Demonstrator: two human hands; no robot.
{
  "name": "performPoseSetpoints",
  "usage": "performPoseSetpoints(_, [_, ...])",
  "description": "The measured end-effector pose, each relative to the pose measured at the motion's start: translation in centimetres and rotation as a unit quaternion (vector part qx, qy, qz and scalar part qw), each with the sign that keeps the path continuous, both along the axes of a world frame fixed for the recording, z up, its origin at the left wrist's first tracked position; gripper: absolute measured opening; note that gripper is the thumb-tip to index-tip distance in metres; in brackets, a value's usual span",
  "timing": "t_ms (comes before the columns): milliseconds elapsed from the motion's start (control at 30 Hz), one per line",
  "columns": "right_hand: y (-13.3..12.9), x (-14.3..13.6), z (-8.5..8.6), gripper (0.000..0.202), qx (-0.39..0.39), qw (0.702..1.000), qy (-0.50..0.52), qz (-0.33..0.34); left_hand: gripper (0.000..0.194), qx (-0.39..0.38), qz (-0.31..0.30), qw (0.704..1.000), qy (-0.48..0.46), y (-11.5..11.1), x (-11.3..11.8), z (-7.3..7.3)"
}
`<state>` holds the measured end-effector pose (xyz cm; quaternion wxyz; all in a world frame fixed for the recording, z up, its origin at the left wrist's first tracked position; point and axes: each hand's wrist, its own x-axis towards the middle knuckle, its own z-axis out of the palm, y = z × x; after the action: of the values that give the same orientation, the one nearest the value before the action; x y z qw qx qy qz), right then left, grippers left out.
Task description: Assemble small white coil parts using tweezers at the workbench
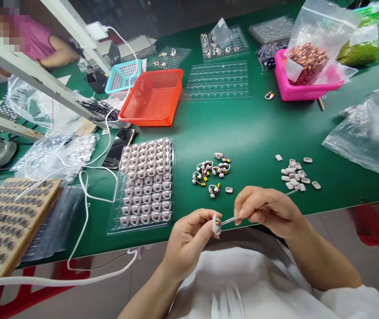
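Between the thumb and fingers of my left hand (192, 235) is a small white earphone part (216, 225) with a yellow piece inside. My right hand (265, 208) grips a thin metal tool, perhaps tweezers (229, 220), whose tip touches or nearly touches the part; its rear end sticks out to the right. Beyond my hands lie several ring-shaped white earphone parts (205, 167) with yellow tabs, and a single small white cap (228, 190). A loose pile of white caps (294, 177) is on the green table to the right.
A clear tray (172, 199) of white parts stands left. Further back are a red basket (154, 99), a blue basket (124, 73), a clear plastic tray (217, 82) and a pink basket (304, 91). White cables (86, 212) trail at left. Another person's arm (59, 53) shows far left.
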<state>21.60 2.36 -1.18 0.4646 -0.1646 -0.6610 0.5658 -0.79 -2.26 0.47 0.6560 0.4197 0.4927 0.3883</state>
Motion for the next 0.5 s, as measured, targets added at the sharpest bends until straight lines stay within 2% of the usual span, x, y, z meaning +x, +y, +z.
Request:
performPoseSetpoints(100, [-0.1, 0.4, 1.8, 0.019, 0.112, 0.990, -0.089, 0.016, 0.017, 0.027, 0.014, 0.999, 0.032, -0.1, 0.0, -0.3])
performPoseSetpoints(167, [-0.4, 0.2, 2.8, 0.021, 0.202, 0.968, -0.147, 0.022, 0.016, 0.049, 0.023, 0.997, 0.058, -0.2, 0.2, -0.4])
performPoseSetpoints(300, [-1.4, -0.8, 4.0, 0.022, 0.390, 0.884, -0.257, 0.003, 0.016, 0.105, 0.048, 0.988, 0.103, -0.3, 0.5, -0.7])
performPoseSetpoints(367, [-1.7, -1.3, 3.9, 0.020, 0.431, 0.858, -0.279, -0.012, 0.016, 0.118, 0.057, 0.984, 0.119, -0.4, 0.7, -1.0])
performPoseSetpoints(433, [-1.8, -1.6, 3.5, 0.021, 0.430, 0.862, -0.269, -0.023, 0.017, 0.118, 0.062, 0.983, 0.127, -0.5, 0.8, -1.4])
performPoseSetpoints(500, [-2.1, -1.6, 2.7, 0.022, 0.394, 0.893, -0.217, -0.034, 0.018, 0.112, 0.065, 0.985, 0.116, -0.6, 0.9, -1.7])
